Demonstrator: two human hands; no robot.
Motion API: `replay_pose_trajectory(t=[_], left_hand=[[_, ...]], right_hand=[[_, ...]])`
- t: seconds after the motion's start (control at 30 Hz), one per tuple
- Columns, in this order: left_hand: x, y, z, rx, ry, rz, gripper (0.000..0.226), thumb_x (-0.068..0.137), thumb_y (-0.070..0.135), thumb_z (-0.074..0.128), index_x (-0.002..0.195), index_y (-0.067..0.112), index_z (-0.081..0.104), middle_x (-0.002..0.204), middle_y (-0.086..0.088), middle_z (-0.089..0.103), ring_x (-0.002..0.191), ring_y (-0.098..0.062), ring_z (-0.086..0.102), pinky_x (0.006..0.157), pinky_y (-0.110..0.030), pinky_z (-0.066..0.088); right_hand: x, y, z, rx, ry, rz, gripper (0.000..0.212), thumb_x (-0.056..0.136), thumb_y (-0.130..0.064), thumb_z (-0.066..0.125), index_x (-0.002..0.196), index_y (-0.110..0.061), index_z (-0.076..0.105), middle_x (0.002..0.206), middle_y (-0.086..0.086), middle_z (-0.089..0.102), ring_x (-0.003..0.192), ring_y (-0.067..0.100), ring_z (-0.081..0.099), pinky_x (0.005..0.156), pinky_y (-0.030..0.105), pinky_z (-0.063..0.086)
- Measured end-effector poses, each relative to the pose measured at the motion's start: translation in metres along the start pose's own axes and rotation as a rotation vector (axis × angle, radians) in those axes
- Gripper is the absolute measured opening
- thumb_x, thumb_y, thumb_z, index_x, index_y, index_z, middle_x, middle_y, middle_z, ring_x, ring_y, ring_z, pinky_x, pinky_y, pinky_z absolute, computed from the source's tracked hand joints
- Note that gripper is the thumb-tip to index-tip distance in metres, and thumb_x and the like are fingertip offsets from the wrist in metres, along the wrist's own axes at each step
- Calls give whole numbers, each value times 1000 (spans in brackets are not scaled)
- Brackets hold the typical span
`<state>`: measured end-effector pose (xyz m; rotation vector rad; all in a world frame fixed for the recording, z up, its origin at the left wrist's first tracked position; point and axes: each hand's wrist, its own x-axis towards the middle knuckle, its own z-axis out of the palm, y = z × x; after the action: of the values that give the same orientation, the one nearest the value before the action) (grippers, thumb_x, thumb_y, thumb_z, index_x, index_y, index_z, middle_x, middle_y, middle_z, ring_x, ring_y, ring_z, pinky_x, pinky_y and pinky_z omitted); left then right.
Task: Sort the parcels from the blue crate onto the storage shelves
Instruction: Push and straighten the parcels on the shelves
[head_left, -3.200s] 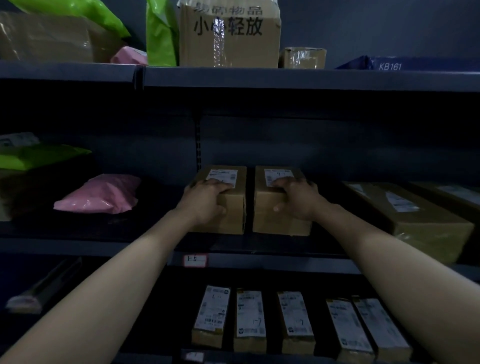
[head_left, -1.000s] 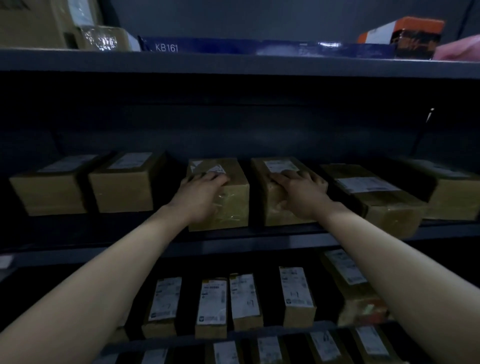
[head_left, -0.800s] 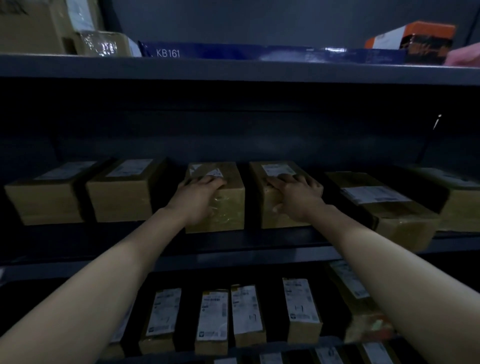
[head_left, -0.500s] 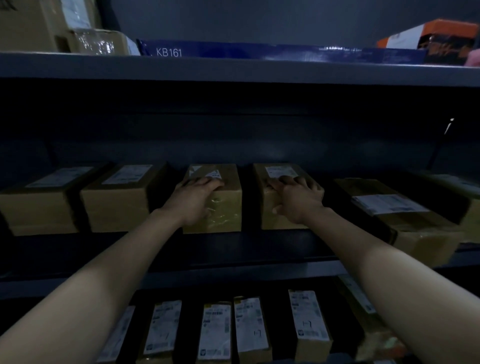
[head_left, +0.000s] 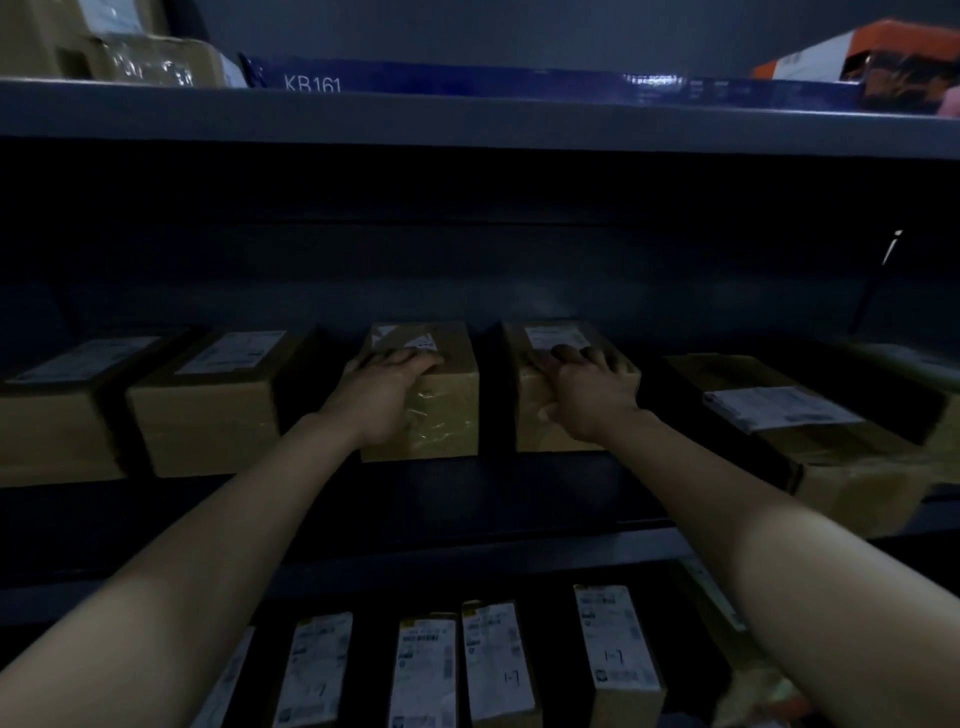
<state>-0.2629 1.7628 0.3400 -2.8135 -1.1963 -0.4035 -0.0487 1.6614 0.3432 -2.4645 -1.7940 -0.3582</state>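
A dim metal rack fills my view, its grey middle shelf (head_left: 467, 499) carrying a row of brown cardboard boxes. Two of them sit side by side in the centre with a narrow dark gap between them. Both are oblong, with their long axes running straight back into the rack and their short ends facing me.

The left box (head_left: 447, 421) is wrapped in glossy, wrinkled tape and has a white label at the far end of its top. The right box (head_left: 527, 421) has a white label in the same place.

Both my arms are stretched forward, bare, and well apart. My left hand (head_left: 384, 395) is draped over the near top edge of the left box, fingers lying fairly flat across the top. My right hand (head_left: 592, 395) grips the near top edge of the right box, fingers bent over the top and thumb down the front face.

More taped boxes (head_left: 208, 410) flank them. Below, a row of narrow labelled cartons (head_left: 498, 660) stands on the lower shelf. Overhead lies a flat blue box (head_left: 467, 80) marked KB161.
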Motion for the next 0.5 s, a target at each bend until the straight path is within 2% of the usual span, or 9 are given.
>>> replay_pose_trajectory(t=[0.1,0.2,0.27,0.4,0.5], left_hand=[[-6,12,-3,28,31,-44,77,85,13,59,147,36,19,155,1,21,143,-23,20,117,-45,1],[-12,44,-14,39,164,-7,79,86,11,59,149,29,16,153,-4,20,141,-25,20,117,-45,-2],[-15,80,-25,7,234,54,72,88,17,59,149,24,21,152,-6,23,139,-26,23,118,-43,-2],[-13,170,-36,-140,303,204,60,89,27,60,143,21,35,145,-2,34,134,-22,32,117,-36,8],[-10,243,-33,-260,229,289,56,90,32,59,142,23,38,143,2,35,130,-19,35,110,-30,23]], right_hand=[[-4,2,-2,-11,-7,-16,75,92,-41,56,152,-36,12,155,0,23,141,31,22,113,51,17],[-12,16,-8,35,53,-55,69,93,-26,53,151,-31,16,154,5,27,141,31,23,116,53,13],[-23,33,-18,33,114,-70,66,93,-18,51,151,-26,21,152,7,32,139,31,27,117,53,12],[-56,90,-44,22,204,-79,49,95,-26,50,142,-18,40,141,10,46,132,31,36,116,49,15],[-85,154,-57,-17,216,-17,43,95,-29,50,136,-17,46,136,10,51,129,30,39,115,46,17]])
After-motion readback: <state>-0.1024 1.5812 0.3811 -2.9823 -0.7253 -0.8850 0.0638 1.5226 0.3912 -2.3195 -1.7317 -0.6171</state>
